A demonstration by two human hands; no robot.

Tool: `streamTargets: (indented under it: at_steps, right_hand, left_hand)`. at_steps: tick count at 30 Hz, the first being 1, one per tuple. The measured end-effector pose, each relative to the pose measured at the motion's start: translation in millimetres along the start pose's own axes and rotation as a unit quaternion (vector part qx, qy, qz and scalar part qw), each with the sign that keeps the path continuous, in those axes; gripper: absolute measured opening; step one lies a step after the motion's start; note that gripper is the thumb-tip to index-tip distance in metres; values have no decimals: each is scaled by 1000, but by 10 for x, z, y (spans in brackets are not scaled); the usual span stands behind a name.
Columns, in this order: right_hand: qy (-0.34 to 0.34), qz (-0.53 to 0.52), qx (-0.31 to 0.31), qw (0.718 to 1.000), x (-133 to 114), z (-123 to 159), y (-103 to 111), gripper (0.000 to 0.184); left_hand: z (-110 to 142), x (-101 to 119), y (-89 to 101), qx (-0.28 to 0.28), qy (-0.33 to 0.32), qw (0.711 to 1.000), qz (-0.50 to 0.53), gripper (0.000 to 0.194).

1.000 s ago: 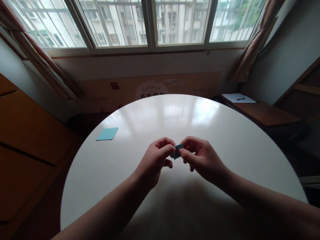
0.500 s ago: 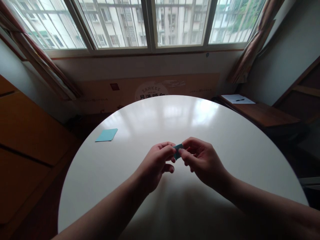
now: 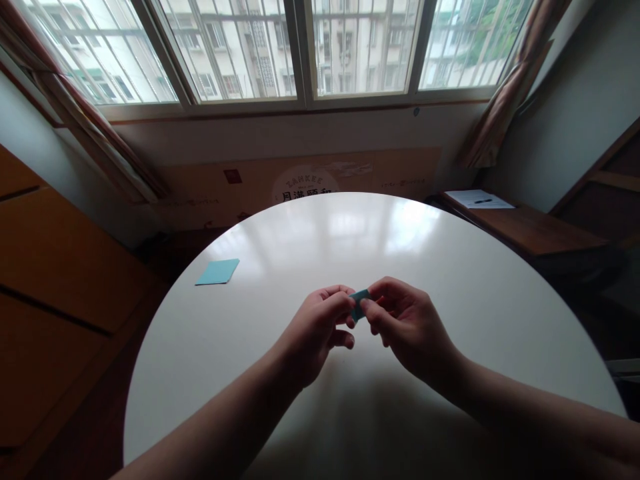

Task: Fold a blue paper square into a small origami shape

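Observation:
A small folded piece of teal paper (image 3: 359,298) is pinched between both my hands above the middle of a round white table (image 3: 450,267). My left hand (image 3: 315,333) grips its left side with thumb and curled fingers. From the other side, my right hand (image 3: 405,323) pinches it, fingers closed. Most of the paper is hidden by my fingertips. A flat light-blue paper sheet (image 3: 218,271) lies on the table's far left part, well away from both hands.
A window with bars runs along the far wall, curtains at both sides. A wooden side table at the right holds a white sheet with a pen (image 3: 480,199). Wooden furniture (image 3: 50,267) stands to the left of the table.
Both hands have pressed a little closer together on the teal paper, so less of it shows. The view has shifted slightly; the flat sheet has not moved.

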State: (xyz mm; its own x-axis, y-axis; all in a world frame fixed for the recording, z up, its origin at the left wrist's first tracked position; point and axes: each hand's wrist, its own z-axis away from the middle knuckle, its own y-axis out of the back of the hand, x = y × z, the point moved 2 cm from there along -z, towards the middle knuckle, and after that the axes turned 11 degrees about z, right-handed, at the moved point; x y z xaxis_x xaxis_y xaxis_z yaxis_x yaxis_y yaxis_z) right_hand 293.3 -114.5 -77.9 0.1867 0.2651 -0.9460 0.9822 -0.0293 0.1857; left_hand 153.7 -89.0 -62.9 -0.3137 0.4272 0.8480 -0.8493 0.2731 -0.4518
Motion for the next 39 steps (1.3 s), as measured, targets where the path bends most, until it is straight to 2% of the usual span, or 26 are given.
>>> streamTargets:
  at_steps: [21,28,35,39]
  right_hand:
    - [2,-10,22,1000,15,-21,10,12]
    - [1,2,37,999,17,-28,37,16]
    - [-43,-50,62,996,69,-86,138,24]
    - [-89,-104,59,989,115,-130,194,26]
  left_hand:
    - [-14,-60,-13,-26,6,999,-31,15]
    - [-15,-68,1,-7,17,998,-58,19]
    - [-38,-87,17,19,35,993,-109,10]
    - [-42,-45,26,38,-18,992,-117,8]
